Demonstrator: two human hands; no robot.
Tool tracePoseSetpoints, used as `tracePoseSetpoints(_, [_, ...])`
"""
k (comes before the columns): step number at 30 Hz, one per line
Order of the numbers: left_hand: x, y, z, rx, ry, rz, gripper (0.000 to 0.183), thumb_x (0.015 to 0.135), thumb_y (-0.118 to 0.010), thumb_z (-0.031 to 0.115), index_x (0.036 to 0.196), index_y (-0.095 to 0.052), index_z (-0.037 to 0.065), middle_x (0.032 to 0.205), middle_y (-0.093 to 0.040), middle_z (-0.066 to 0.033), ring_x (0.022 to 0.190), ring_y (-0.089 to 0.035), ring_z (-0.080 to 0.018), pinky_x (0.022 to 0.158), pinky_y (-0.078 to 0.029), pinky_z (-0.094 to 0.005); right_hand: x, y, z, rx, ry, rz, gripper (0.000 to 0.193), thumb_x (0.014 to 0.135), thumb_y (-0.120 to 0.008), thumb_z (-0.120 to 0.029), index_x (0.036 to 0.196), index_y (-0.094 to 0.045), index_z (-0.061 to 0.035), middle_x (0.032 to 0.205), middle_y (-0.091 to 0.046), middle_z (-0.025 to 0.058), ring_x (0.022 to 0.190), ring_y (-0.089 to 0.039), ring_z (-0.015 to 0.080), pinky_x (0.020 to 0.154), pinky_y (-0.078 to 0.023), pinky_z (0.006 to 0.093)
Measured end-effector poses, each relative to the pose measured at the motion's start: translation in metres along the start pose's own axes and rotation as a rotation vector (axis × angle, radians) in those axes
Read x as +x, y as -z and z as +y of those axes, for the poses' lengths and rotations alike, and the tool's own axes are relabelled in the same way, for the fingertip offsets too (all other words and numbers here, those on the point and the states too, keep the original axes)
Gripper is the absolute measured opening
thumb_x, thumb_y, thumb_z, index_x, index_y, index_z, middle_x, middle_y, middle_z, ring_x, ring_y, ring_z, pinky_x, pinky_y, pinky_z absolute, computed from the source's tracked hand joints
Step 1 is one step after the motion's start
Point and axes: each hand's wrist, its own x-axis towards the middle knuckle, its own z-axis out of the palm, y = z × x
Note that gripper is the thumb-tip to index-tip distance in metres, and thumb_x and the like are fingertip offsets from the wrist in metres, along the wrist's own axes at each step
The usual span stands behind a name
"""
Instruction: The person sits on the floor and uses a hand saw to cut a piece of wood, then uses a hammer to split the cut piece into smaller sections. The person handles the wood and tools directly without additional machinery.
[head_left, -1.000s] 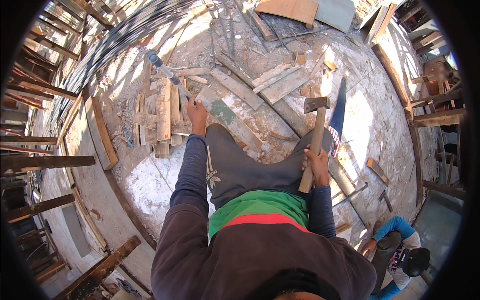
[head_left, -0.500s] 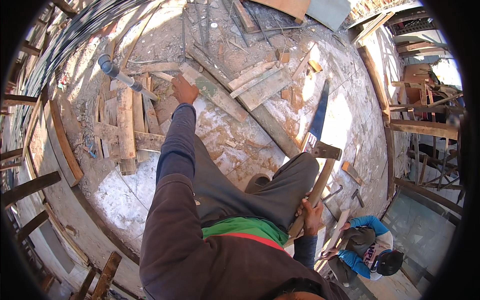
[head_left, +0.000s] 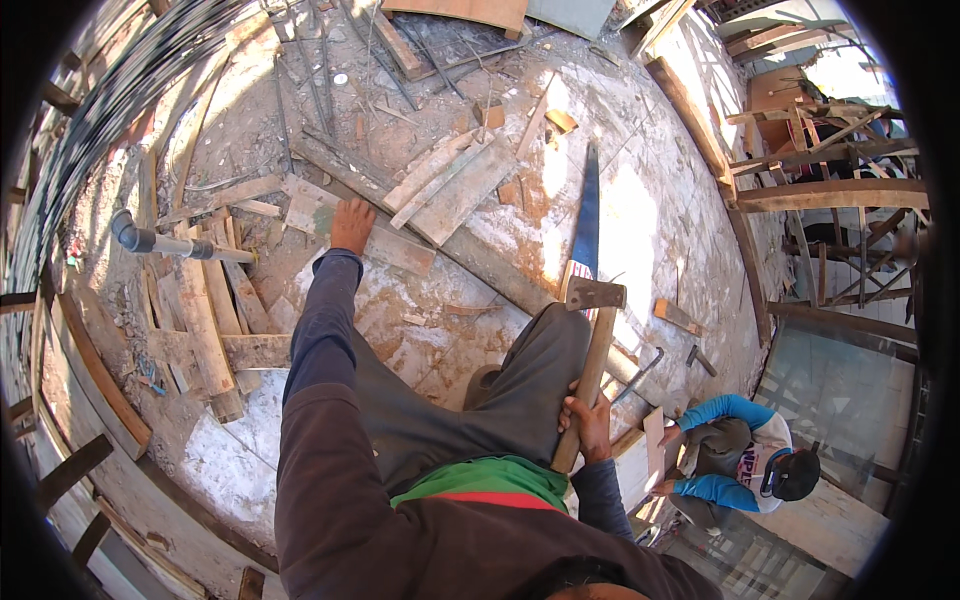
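My left hand (head_left: pixel 352 226) reaches forward onto a flat wooden plank (head_left: pixel 402 252) with a greenish patch, lying on the ground. Its fingers bend over the plank's far edge; the thumb is hard to make out. By my right knee, my right hand (head_left: pixel 590 422) is closed around the wooden handle of a hatchet (head_left: pixel 592 350). The hatchet's dark metal head points away from me. Just beyond that head lies a handsaw with a blue blade (head_left: pixel 586 215), its grip end hidden behind the head and my knee.
Loose boards (head_left: pixel 205 310) lie at left beside a grey pipe (head_left: pixel 185 246). A long beam (head_left: pixel 490 262) crosses the ground ahead, with planks (head_left: pixel 465 190) on it. A hammer (head_left: pixel 702 360) and a wood block (head_left: pixel 678 316) lie at right. A co-worker (head_left: pixel 735 455) sits nearby holding a board.
My left hand has shifted along the plank from its left end toward its middle. My right hand keeps hold of the hatchet, which stands more upright. The view has turned somewhat to the right.
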Motion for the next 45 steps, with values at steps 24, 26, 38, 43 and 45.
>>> tracePoseSetpoints(24, [-0.279, 0.207, 0.062, -0.994, 0.666, 0.181, 0.084, 0.065, -0.085, 0.04, 0.124, -0.042, -0.002, 0.113, -0.061, -0.0301, 0.099, -0.063, -0.0465, 0.084, -0.051, -0.049, 0.09, -0.013, -0.008, 0.022, -0.02, -0.231, 0.022, 0.088, -0.06, -0.01, 0.108, -0.053, -0.0063, 0.068, -0.051, 0.0043, 0.051, -0.05, 0.0152, 0.045, -0.047, 0.0303])
tracePoseSetpoints(26, [-0.328, 0.173, 0.046, -1.037, 0.889, 0.187, 0.085, 0.065, -0.086, 0.04, 0.124, -0.043, -0.003, 0.11, -0.064, -0.0311, 0.1, -0.064, -0.0456, 0.086, -0.052, -0.0477, 0.095, -0.016, -0.01, 0.018, -0.018, -0.253, 0.023, 0.087, -0.06, -0.009, 0.107, -0.051, -0.0043, 0.068, -0.051, 0.0048, 0.05, -0.05, 0.0153, 0.045, -0.045, 0.0304])
tracePoseSetpoints(38, [-0.429, 0.089, -0.114, -0.71, 1.37, 0.399, 0.08, 0.066, -0.084, 0.046, 0.118, -0.05, -0.005, 0.109, -0.067, -0.0299, 0.103, -0.065, -0.0446, 0.088, -0.051, -0.0482, 0.096, -0.017, -0.008, 0.014, 0.003, -0.282, 0.022, 0.087, -0.059, -0.009, 0.108, -0.053, -0.0056, 0.068, -0.051, 0.0036, 0.051, -0.051, 0.0145, 0.045, -0.047, 0.0296])
tracePoseSetpoints(43, [-0.41, 0.077, -0.174, -0.759, 1.324, 0.385, 0.082, 0.064, -0.085, 0.047, 0.119, -0.056, -0.007, 0.114, -0.066, -0.0307, 0.107, -0.066, -0.0419, 0.091, -0.052, -0.0446, 0.087, -0.014, -0.009, 0.026, -0.007, -0.266, 0.022, 0.087, -0.059, -0.01, 0.108, -0.053, -0.006, 0.069, -0.051, 0.0035, 0.051, -0.051, 0.0146, 0.045, -0.047, 0.0298])
tracePoseSetpoints(45, [-0.402, 0.08, -0.188, -0.818, 1.312, 0.4, 0.082, 0.064, -0.085, 0.046, 0.118, -0.057, -0.007, 0.115, -0.066, -0.0307, 0.108, -0.066, -0.0408, 0.092, -0.052, -0.0438, 0.089, -0.011, -0.006, 0.043, -0.014, -0.261, 0.022, 0.087, -0.059, -0.01, 0.108, -0.053, -0.006, 0.069, -0.051, 0.0034, 0.052, -0.051, 0.0145, 0.045, -0.047, 0.0296])
